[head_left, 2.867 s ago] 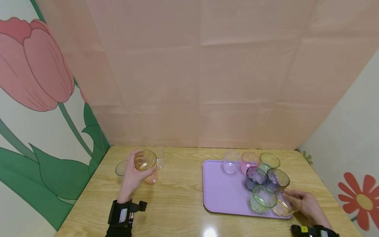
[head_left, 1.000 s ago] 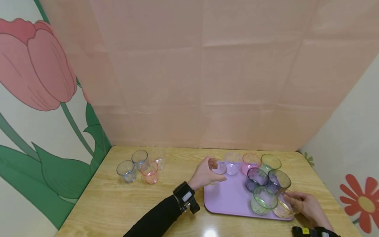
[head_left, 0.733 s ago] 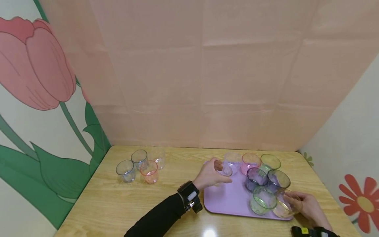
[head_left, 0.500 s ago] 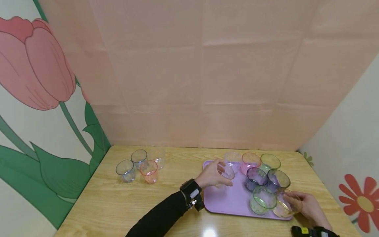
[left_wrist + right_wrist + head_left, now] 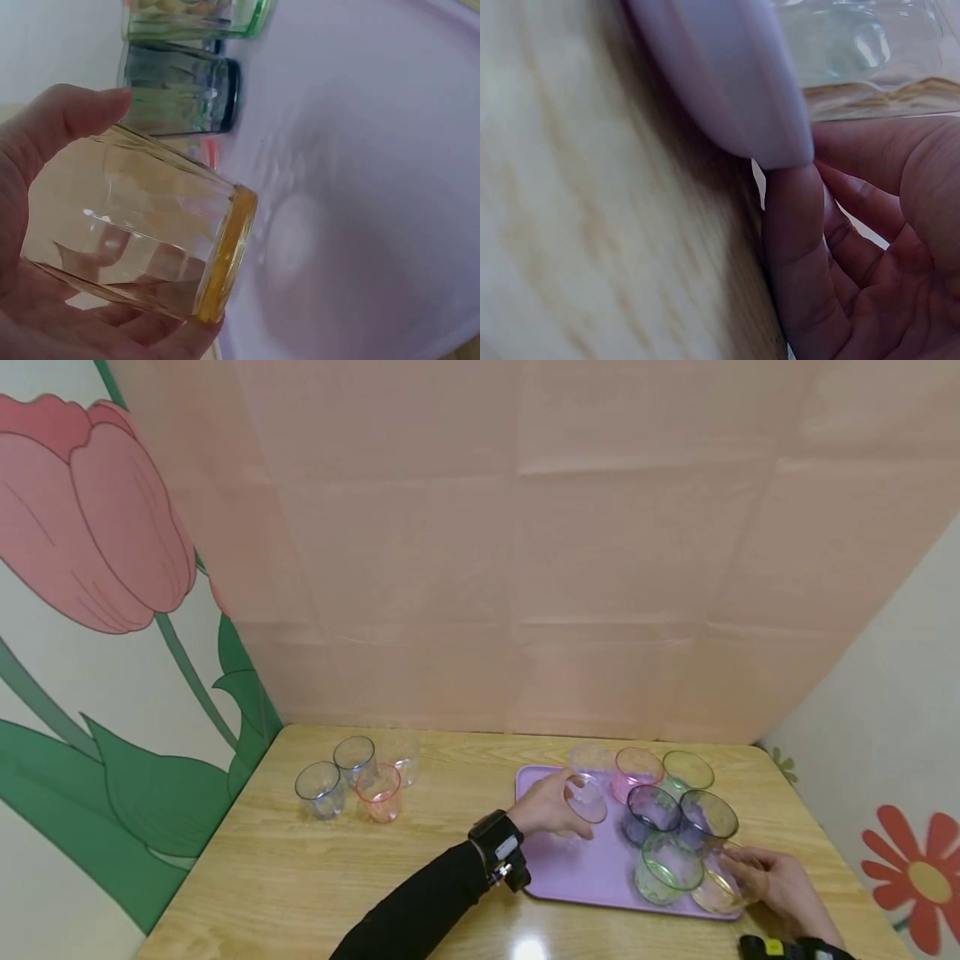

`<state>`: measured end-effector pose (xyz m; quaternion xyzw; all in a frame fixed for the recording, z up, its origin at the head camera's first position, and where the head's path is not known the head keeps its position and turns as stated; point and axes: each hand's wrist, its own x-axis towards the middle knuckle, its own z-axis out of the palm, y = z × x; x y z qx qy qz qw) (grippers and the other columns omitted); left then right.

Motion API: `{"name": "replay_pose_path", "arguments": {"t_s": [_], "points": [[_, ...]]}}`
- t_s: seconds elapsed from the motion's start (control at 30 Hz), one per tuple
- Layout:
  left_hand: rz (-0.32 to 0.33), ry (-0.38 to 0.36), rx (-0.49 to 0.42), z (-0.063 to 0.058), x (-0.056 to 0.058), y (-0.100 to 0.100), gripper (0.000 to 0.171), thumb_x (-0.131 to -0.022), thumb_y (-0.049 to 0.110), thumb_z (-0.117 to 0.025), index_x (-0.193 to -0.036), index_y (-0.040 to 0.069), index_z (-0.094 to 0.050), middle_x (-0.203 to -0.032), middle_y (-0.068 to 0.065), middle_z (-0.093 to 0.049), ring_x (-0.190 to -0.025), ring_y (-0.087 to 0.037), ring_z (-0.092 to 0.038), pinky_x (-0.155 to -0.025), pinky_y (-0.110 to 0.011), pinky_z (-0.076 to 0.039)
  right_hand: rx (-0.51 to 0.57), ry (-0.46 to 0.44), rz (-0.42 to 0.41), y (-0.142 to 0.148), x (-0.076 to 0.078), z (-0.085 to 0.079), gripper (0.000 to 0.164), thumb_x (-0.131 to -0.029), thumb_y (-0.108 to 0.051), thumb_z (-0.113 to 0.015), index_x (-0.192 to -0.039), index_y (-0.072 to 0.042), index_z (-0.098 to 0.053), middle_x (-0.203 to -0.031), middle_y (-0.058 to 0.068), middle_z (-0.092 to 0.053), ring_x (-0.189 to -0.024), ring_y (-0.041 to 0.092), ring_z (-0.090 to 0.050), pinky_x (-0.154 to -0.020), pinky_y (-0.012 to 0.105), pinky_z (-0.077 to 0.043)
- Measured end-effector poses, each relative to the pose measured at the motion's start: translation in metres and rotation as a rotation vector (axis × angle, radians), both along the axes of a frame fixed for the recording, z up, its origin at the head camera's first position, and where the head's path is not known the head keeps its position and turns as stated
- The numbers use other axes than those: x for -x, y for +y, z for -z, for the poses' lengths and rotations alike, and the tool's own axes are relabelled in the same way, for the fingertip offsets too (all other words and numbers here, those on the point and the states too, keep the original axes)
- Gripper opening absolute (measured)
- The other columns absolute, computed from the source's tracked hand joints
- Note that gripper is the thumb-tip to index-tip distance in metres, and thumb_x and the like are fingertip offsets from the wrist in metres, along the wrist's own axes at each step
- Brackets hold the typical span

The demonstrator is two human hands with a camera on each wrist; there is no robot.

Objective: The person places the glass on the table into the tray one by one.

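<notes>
My left hand [image 5: 553, 806] grips a yellow glass tumbler [image 5: 587, 800] over the purple tray [image 5: 547, 883]. The left wrist view shows this tumbler [image 5: 150, 217] tilted, fingers and thumb around its sides, its thick amber base just off the tray surface. My right hand [image 5: 783, 885] pinches the tray's front right corner. In the right wrist view a finger lies against the tray rim [image 5: 735, 82], and the thumb tip is partly hidden. Close by the right fingers stands another pale yellow glass [image 5: 716, 885] on the tray.
Other tray glasses: clear [image 5: 592, 760], pink [image 5: 637, 768], green at the back [image 5: 687, 768], two dark ones [image 5: 652, 814], and light green in front [image 5: 667, 872]. On the table's left stand bluish [image 5: 320, 793], orange-pink [image 5: 380, 793] and clear [image 5: 405, 760] glasses. A papered wall rises behind.
My left hand has carried the yellow tumbler from the left group of glasses rightward to the tray, then lower and slightly further right. The right hand keeps its place at the tray corner.
</notes>
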<state>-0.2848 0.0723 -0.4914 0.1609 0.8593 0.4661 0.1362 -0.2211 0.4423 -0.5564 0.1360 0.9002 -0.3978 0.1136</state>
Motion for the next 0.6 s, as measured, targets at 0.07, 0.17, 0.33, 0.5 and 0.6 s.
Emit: {"name": "replay_pose_path", "arguments": {"t_s": [0.07,0.17,0.33,0.5,0.6], "points": [[-0.003,-0.002,0.003,0.001,-0.001,0.002,0.076,-0.056,0.013,-0.093,-0.124,0.017,-0.059,-0.112,-0.009,-0.067,-0.087,-0.010,-0.060,-0.072,-0.021,-0.048,0.013,0.003,0.002,0.000,0.000,0.000,0.069,-0.085,-0.056,-0.069,-0.122,0.002,-0.066,-0.115,0.016,-0.070,-0.089,0.006,-0.056,-0.069,0.024,-0.048],[-0.012,-0.005,0.010,0.004,-0.002,0.006,0.077,-0.058,0.014,-0.093,-0.126,0.012,-0.058,-0.118,-0.009,-0.068,-0.101,-0.015,-0.064,-0.081,-0.021,-0.049,0.015,0.004,0.006,-0.001,0.000,0.000,0.068,-0.085,-0.055,-0.070,-0.121,0.002,-0.066,-0.113,0.014,-0.071,-0.087,0.004,-0.056,-0.068,0.023,-0.049],[-0.042,0.008,0.065,0.008,-0.003,0.014,0.074,-0.058,0.019,-0.093,-0.122,0.008,-0.059,-0.112,-0.002,-0.067,-0.096,-0.010,-0.062,-0.081,-0.019,-0.048,-0.001,0.009,-0.003,-0.001,0.000,0.000,0.068,-0.085,-0.055,-0.069,-0.121,0.002,-0.066,-0.112,0.012,-0.071,-0.089,0.003,-0.056,-0.069,0.022,-0.047],[-0.077,0.008,0.086,0.009,-0.003,0.018,0.070,-0.058,0.026,-0.095,-0.117,0.009,-0.060,-0.106,-0.002,-0.067,-0.087,-0.009,-0.059,-0.073,-0.022,-0.048,-0.007,0.006,-0.007,-0.001,0.000,-0.002,0.068,-0.086,-0.056,-0.068,-0.121,0.002,-0.066,-0.113,0.013,-0.071,-0.089,0.005,-0.056,-0.069,0.022,-0.047],[-0.078,0.001,0.076,0.010,-0.003,0.018,0.073,-0.057,0.029,-0.096,-0.118,0.009,-0.061,-0.110,-0.004,-0.068,-0.090,-0.011,-0.061,-0.074,-0.024,-0.049,-0.011,0.003,-0.011,-0.001,0.000,-0.002,0.069,-0.085,-0.056,-0.068,-0.121,0.003,-0.066,-0.114,0.015,-0.071,-0.090,0.007,-0.057,-0.069,0.023,-0.048]]}}
